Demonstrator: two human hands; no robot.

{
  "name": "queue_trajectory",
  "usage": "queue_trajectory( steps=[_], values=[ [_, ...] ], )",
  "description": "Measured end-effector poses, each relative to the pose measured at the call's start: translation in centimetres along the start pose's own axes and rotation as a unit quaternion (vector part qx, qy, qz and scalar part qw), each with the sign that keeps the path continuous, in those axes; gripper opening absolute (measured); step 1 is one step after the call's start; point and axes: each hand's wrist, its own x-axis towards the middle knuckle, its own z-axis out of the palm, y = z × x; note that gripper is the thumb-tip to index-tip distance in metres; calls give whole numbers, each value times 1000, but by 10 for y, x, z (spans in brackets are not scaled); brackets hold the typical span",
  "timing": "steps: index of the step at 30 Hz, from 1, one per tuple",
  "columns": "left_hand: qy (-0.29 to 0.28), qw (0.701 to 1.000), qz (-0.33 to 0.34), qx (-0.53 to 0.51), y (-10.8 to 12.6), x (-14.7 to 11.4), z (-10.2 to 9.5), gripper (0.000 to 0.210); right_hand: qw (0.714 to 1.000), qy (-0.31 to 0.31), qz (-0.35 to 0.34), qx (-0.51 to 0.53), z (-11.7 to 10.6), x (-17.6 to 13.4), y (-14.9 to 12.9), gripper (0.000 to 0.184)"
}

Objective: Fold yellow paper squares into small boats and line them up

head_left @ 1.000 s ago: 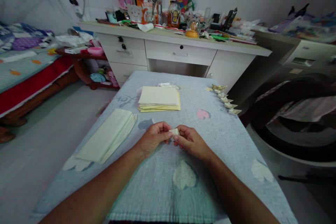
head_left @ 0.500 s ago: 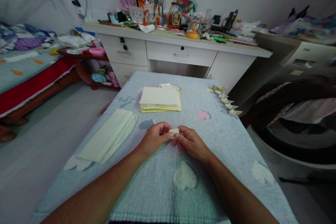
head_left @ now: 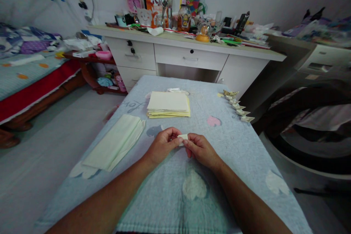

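Paper (head_left: 183,136), folded small, sits between the left hand (head_left: 164,144) and right hand (head_left: 201,148), both pinching it over the tabletop (head_left: 153,197), nearer than the stack (head_left: 168,101) and left of the folded shapes (head_left: 241,112).

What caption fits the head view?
Left fingers and right fingers pinch a small paper over a patterned blue cloth.

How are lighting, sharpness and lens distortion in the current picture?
Head view: dim light, the cloth shaded between the forearms; head view: bags atop the washing machine look blurred, and the paper in the hands shows little detail; head view: wide-angle stretch toward the edges.
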Motion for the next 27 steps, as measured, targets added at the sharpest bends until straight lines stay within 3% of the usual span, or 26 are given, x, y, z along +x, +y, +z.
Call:
queue_trajectory(
  steps=[9,19,27],
  values=[
    [16,999,13,32,-1,0,-1,21,1000,2,-2,26,6,0,3,36],
    [2,997,4,77,-2,-1,0,27,998,46,-48,8,0,2,1,30],
    [-26,998,-12,-53,2,-2,6,26,991,101,-12,82,1,6,7,33]
  ],
)
